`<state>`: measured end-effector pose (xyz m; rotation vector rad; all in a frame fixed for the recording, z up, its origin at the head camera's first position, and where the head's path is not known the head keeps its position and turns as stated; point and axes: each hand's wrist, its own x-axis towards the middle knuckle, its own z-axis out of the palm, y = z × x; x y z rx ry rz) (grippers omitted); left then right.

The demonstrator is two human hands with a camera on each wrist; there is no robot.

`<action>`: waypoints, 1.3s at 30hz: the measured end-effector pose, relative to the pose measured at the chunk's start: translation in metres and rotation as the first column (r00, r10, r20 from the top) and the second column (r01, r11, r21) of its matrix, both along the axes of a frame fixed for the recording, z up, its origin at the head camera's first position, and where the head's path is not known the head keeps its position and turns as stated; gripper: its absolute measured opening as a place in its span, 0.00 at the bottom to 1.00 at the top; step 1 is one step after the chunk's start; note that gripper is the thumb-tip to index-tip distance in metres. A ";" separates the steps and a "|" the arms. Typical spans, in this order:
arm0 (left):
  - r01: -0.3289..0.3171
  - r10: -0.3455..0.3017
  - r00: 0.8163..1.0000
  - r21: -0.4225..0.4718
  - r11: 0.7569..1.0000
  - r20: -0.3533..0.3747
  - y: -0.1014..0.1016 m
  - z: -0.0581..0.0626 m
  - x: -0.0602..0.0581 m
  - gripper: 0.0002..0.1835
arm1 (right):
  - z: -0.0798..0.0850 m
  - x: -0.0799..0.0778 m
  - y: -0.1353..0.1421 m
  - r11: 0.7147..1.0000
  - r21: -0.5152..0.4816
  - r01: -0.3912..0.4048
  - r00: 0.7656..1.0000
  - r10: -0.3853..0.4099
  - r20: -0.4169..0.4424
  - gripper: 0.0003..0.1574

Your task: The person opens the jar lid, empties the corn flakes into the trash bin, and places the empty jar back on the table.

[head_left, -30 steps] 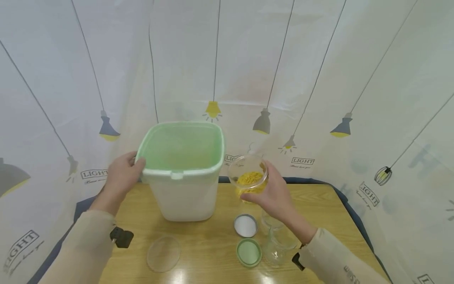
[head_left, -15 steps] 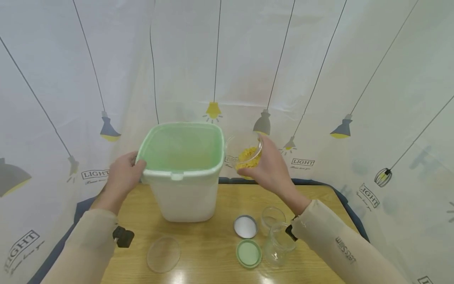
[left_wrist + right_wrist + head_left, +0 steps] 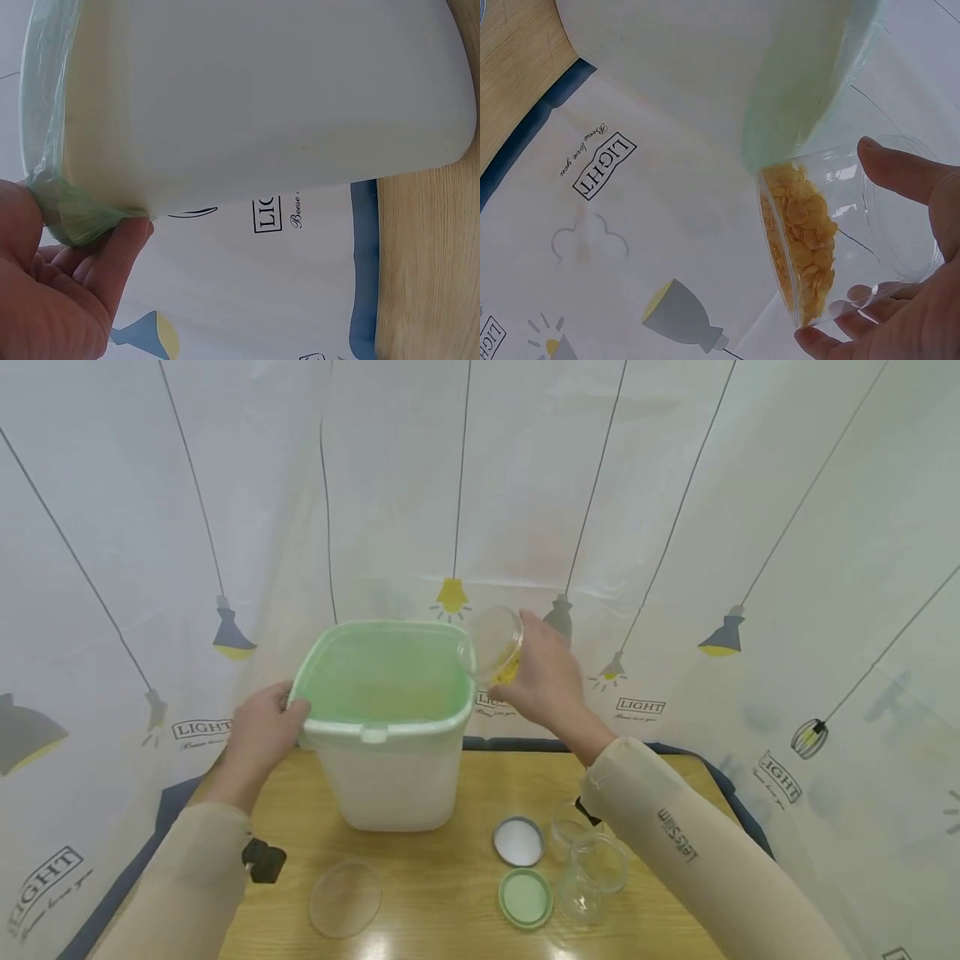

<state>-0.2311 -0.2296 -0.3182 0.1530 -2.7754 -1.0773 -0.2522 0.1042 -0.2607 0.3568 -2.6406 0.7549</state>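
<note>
A white bin [image 3: 397, 785], lined with a green plastic bag [image 3: 390, 668], stands upright on the table. My left hand [image 3: 262, 727] grips its left rim, and in the left wrist view the fingers curl under the bag's folded edge [image 3: 79, 214]. My right hand [image 3: 546, 677] holds a clear plastic jar [image 3: 495, 639] tilted at the bin's right rim, its mouth towards the bin. Yellow flakes [image 3: 802, 244], which look like cornflakes, are inside the jar in the right wrist view. What lies deep in the bin is hard to make out.
On the wooden table [image 3: 427, 893] lie a clear round lid [image 3: 346, 898], a white disc-like lid [image 3: 518, 842] and a green lid [image 3: 525, 898]. Two clear glass vessels, the nearer a jar [image 3: 588, 885], stand under my right forearm. A printed curtain [image 3: 675, 568] hangs behind.
My right hand has lifted the jar up and left to the bin's rim and tipped it towards the bin. The left hand has stayed on the rim.
</note>
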 end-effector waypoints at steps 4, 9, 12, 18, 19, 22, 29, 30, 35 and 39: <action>0.000 0.000 1.000 0.009 1.000 0.004 0.001 0.000 -0.001 0.29 | 0.005 -0.006 -0.011 0.998 0.057 0.021 1.000 -0.021 0.001 0.59; 0.002 -0.002 1.000 0.021 1.000 0.007 0.001 -0.001 -0.001 0.29 | 0.011 -0.011 -0.025 0.991 0.125 0.043 0.998 -0.048 0.039 0.65; 0.005 -0.005 1.000 0.026 1.000 0.014 0.002 -0.001 -0.001 0.30 | 0.013 -0.013 -0.033 0.980 0.194 0.047 0.998 -0.054 0.033 0.66; 0.002 -0.004 0.999 0.044 0.999 0.036 0.002 -0.001 0.000 0.31 | 0.014 -0.015 -0.048 0.939 0.340 0.040 0.999 -0.028 -0.039 0.59; 0.000 -0.002 0.999 0.046 0.999 0.038 0.002 -0.001 0.001 0.31 | 0.013 -0.016 -0.049 0.934 0.354 0.041 0.998 -0.025 -0.050 0.58; -0.003 0.001 0.999 0.041 0.999 0.035 0.003 -0.001 0.001 0.31 | 0.012 -0.018 -0.054 0.924 0.380 0.045 0.997 -0.020 -0.070 0.54; -0.011 0.010 1.000 0.027 1.000 0.017 0.004 -0.001 0.002 0.30 | 0.008 -0.020 -0.058 0.902 0.430 0.042 0.997 -0.011 -0.075 0.55; -0.011 0.010 1.000 0.024 1.000 0.017 0.004 -0.002 0.002 0.30 | 0.008 -0.021 -0.058 0.899 0.435 0.042 0.997 -0.010 -0.076 0.56; -0.014 0.013 1.000 0.022 1.000 0.023 0.004 -0.001 0.002 0.30 | 0.008 -0.021 -0.060 0.892 0.451 0.042 0.993 0.011 -0.114 0.57; -0.016 0.015 1.000 0.034 0.999 0.023 0.004 0.000 0.003 0.30 | 0.009 -0.022 -0.061 0.878 0.475 0.052 0.988 0.025 -0.155 0.54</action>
